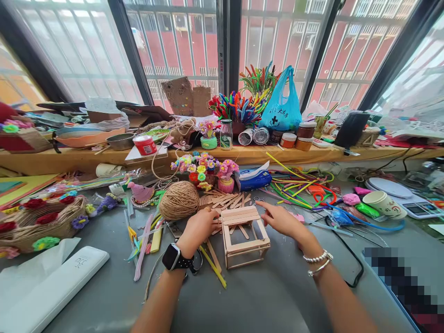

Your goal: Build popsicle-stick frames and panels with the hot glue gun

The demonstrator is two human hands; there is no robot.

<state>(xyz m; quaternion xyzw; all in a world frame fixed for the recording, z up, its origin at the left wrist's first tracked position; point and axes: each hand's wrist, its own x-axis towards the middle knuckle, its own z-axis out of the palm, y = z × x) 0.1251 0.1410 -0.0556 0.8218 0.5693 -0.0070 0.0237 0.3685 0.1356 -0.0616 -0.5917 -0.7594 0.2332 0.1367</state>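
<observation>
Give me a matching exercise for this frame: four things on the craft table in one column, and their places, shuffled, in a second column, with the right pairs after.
Things:
1. popsicle-stick frame
2. ball of twine
3. blue plastic bag
4. paper cup

Places:
A. on the wooden ledge by the window
B. lying on its side at the far right, beside a digital scale
C. between the left hand and the right hand
D. just beyond the left hand, in front of the small flower pots

Pairs: 1-C, 2-D, 3-A, 4-B
</observation>
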